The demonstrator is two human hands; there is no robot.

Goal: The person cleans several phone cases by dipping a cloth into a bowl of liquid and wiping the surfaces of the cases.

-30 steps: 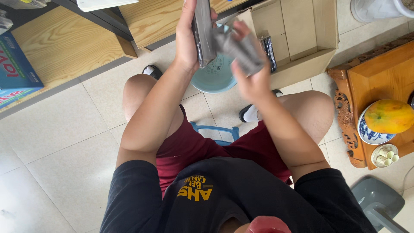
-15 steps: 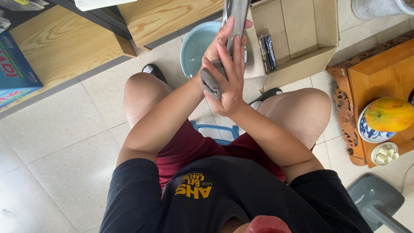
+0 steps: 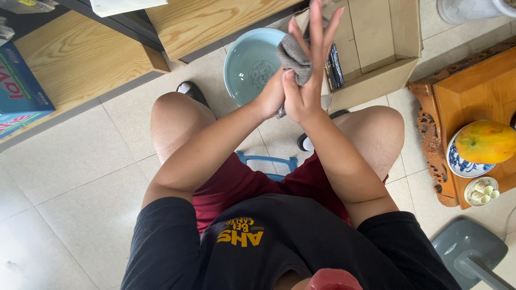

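Upper centre of frame: both hands pressed together on the grey cloth (image 3: 294, 56). Right hand (image 3: 309, 80) fingers now splayed upward; left hand (image 3: 271, 96) cupped beneath. Cloth more bunched than before, above the blue basin (image 3: 247, 67).

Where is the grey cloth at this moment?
In the head view the grey cloth sits top centre, pressed between the left hand and the right hand, above the pale blue basin and left of the cardboard box.
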